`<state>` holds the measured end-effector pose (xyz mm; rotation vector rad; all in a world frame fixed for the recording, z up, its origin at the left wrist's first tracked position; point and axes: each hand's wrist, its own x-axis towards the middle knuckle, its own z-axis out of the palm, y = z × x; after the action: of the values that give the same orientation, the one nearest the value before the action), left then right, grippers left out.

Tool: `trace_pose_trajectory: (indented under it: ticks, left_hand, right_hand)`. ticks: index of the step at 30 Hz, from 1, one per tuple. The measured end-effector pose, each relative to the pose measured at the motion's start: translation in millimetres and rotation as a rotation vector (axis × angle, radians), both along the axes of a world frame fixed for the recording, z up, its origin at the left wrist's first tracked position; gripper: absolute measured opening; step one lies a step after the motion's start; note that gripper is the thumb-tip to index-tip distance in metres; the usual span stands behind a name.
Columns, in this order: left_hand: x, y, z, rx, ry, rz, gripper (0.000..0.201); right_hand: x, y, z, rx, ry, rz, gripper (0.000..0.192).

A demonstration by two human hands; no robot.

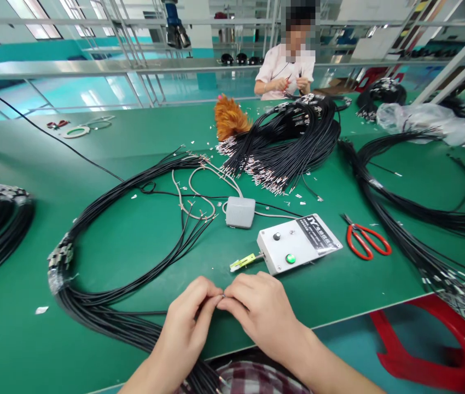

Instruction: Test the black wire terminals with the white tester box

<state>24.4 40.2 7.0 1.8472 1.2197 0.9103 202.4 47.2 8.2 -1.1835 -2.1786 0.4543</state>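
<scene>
Here, wire end [223, 296] between both hands' fingers [210, 304].

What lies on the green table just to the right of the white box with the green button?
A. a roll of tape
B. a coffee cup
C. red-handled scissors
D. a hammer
C. The red-handled scissors lie flat on the green table, just right of the white box, apart from it, with their blades pointing away from the person, up and to the left.
</scene>
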Motion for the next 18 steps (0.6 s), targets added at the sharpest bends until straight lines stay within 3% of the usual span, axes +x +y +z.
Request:
trace_pose_trajectory:
  ticks: [3, 5, 11, 15, 18]
  left_hand:
    - [-2, 0, 2.3, 0.069, 0.008, -0.076, 0.020]
    - [-1, 1, 1.1, 0.075, 0.011, -0.065, 0.019]
    - [6, 10, -5.3, -0.044, 0.025, 0.088, 0.019]
    - [10, 21, -6.9, -0.099, 0.003, 0.153, 0.019]
    - [12, 27, -7.4, -0.101, 0.005, 0.176, 0.019]
  right_hand:
    - [5, 5, 0.6, 0.094, -0.030, 0.138, 0.037]
    - [13, 5, 2.2, 0.202, -0.096, 0.143, 0.036]
    - [35, 14, 11.4, 0.354, -0.214, -0.097, 0.022]
    - [37, 30, 4.9, 0.360, -0.390, -0.119, 0.011]
    - [34, 38, -3.5, 0.374, -0.454, -0.122, 0.018]
